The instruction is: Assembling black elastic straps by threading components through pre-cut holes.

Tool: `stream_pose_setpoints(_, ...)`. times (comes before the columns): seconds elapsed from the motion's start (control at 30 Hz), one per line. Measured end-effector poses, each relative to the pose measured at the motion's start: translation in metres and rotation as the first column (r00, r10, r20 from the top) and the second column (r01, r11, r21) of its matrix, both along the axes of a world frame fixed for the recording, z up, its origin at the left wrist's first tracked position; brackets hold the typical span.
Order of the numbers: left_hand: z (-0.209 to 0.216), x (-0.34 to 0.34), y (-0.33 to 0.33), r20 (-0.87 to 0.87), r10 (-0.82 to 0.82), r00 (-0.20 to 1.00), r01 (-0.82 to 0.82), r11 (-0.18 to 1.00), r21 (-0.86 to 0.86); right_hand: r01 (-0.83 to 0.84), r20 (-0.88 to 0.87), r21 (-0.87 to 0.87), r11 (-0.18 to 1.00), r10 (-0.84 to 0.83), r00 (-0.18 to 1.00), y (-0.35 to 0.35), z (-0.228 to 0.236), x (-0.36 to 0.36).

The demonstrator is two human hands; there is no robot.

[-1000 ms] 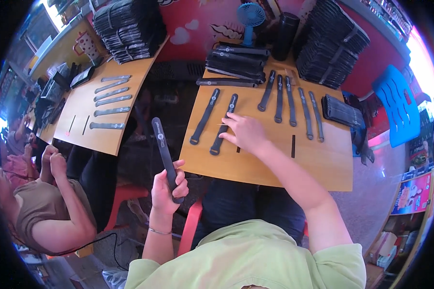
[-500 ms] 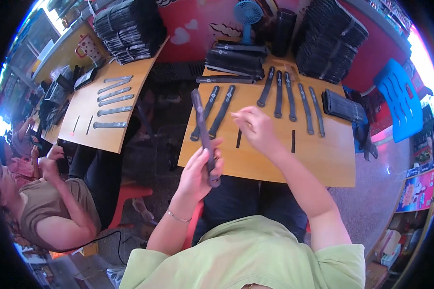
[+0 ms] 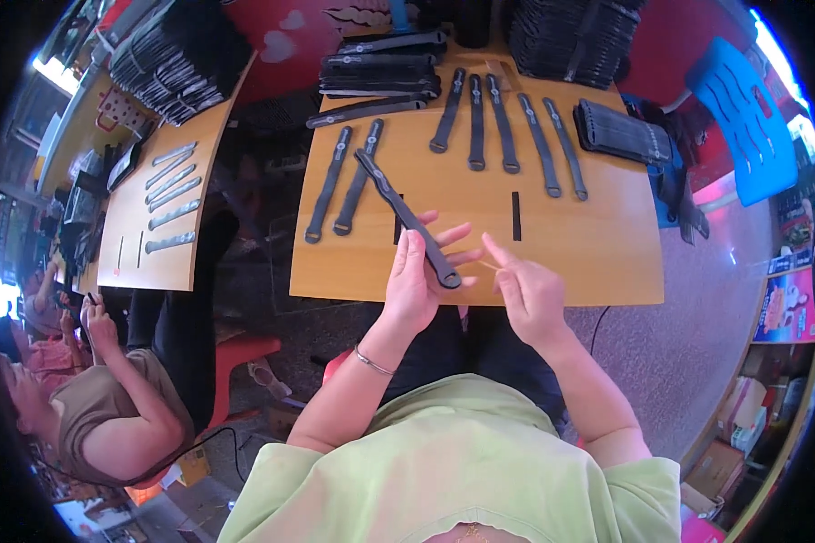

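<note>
A long dark grey strap (image 3: 414, 224) with a slotted, rounded end lies slantwise across my left hand (image 3: 419, 276). The thumb presses on it, and the fingers behind are partly spread. Whether it is one strap or several stacked, I cannot tell. Close to the strap's slotted end is my right hand (image 3: 530, 294), index finger stretched toward the left fingers, the others curled. A thin tan band (image 3: 489, 265), like a rubber band, runs between the two hands. On the wooden table (image 3: 580, 271), two similar straps (image 3: 330, 185) lie at the left and several more (image 3: 476, 127) further right.
Black strap bundles (image 3: 380, 74) are piled at the table's back, beside a tall tied stack (image 3: 570, 41). A folded black bundle (image 3: 623, 133) lies right. Two short black strips (image 3: 516, 215) mark the tabletop. A co-worker (image 3: 122, 407) sits left at another table (image 3: 177, 267); a blue chair (image 3: 743, 109) stands right.
My left hand has moved right with the strap, whose slotted end now points toward my right hand. The right hand has come down to the strap's near end. The view has shifted.
</note>
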State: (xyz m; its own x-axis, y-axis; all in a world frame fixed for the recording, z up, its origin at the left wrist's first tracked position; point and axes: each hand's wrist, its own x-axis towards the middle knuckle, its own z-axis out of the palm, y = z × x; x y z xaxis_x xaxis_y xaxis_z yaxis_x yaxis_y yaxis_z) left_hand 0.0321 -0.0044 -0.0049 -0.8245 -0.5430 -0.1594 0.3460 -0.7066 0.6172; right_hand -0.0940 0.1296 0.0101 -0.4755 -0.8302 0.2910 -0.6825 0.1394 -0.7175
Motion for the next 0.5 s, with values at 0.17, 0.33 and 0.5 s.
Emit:
stream_pose_setpoints(0.17,-0.017,0.002,0.001,0.024,-0.008,1.000,0.011,0.991,-0.132,-0.063,-0.077,-0.112,0.992,0.054,0.996,-0.007,-0.014,0.004)
stream_pose_setpoints(0.33,-0.023,-0.003,-0.001,0.001,0.077,0.997,-0.076,0.988,-0.133,-0.031,-0.002,-0.078,0.997,0.031,1.000,-0.005,-0.011,0.006)
stream_pose_setpoints(0.5,-0.044,0.002,-0.005,-0.088,0.114,0.990,-0.127,0.980,-0.155,-0.078,-0.046,-0.138,0.987,0.073,0.996,-0.008,-0.014,0.007)
